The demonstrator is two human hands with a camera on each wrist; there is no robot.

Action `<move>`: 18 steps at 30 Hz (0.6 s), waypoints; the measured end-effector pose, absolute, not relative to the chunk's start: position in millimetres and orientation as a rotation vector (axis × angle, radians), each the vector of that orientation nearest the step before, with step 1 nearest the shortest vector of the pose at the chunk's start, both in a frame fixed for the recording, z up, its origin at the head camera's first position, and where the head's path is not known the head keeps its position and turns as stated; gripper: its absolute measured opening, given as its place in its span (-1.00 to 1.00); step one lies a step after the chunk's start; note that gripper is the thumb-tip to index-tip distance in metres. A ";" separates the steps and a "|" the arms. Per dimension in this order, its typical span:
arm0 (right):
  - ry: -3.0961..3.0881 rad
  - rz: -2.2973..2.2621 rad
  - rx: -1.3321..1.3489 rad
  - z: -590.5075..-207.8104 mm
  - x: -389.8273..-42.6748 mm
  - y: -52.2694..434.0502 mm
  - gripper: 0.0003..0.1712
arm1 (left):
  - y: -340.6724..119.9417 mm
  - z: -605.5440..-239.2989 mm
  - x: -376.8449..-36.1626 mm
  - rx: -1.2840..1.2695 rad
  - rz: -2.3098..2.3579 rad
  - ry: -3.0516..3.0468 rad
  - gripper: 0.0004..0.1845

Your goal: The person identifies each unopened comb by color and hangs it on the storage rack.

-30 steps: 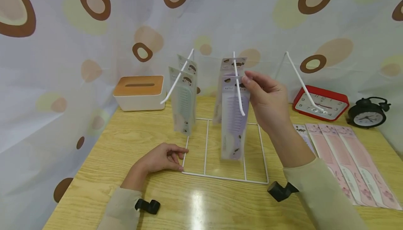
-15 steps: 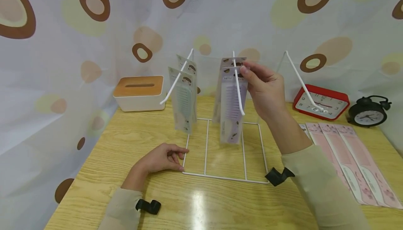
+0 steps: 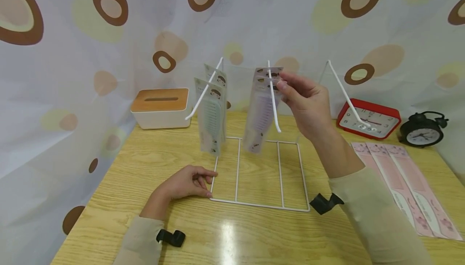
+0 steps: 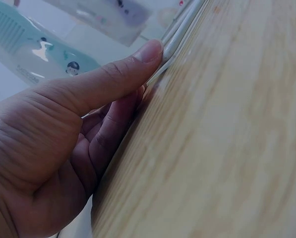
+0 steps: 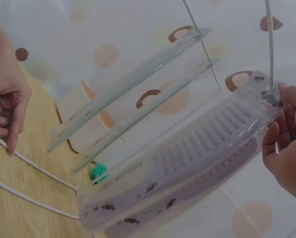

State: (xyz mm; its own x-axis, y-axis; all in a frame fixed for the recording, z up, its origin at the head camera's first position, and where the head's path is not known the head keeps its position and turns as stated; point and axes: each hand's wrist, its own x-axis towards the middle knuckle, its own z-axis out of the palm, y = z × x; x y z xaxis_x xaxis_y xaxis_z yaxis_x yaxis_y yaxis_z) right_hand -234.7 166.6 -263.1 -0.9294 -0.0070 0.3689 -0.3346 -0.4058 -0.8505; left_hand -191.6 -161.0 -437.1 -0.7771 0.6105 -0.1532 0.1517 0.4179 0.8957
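Note:
My right hand (image 3: 308,101) pinches the top corner of a packaged purple comb (image 3: 262,115), whose card hangs on the middle hook of a white wire rack (image 3: 259,205). Close behind it on that hook is a second purple comb package, mostly hidden; the right wrist view shows their lower ends overlapping, the front comb (image 5: 187,153) tilted. On the left hook hang two packaged green combs (image 3: 211,115). Down at the rack's front left corner, my left hand (image 3: 185,182) holds the base wire, its thumb (image 4: 148,52) pressed on the wire in the left wrist view.
Several packaged pink combs (image 3: 410,188) lie side by side on the table's right. A red clock (image 3: 368,119) and a black alarm clock (image 3: 423,130) stand behind them. A tissue box (image 3: 161,109) is at the back left. The right hook (image 3: 346,89) juts forward.
My right hand has slid the front purple package back along the middle hook, towards the one behind it. Its lower end has swung back and left. The left hand keeps its place.

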 end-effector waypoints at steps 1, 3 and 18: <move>-1.604 2.425 0.470 -264.3 -234.1 168.2 -0.76 | -161.2 -437.4 -191.5 0.648 1.331 2.216 -0.36; -1.641 2.415 0.458 -267.2 -232.6 172.2 -0.75 | -161.6 -437.3 -191.4 0.650 1.334 2.213 -0.36; -2.129 2.167 0.173 -317.5 -216.8 230.6 -0.54 | -159.7 -437.3 -192.1 0.633 1.330 2.215 -0.36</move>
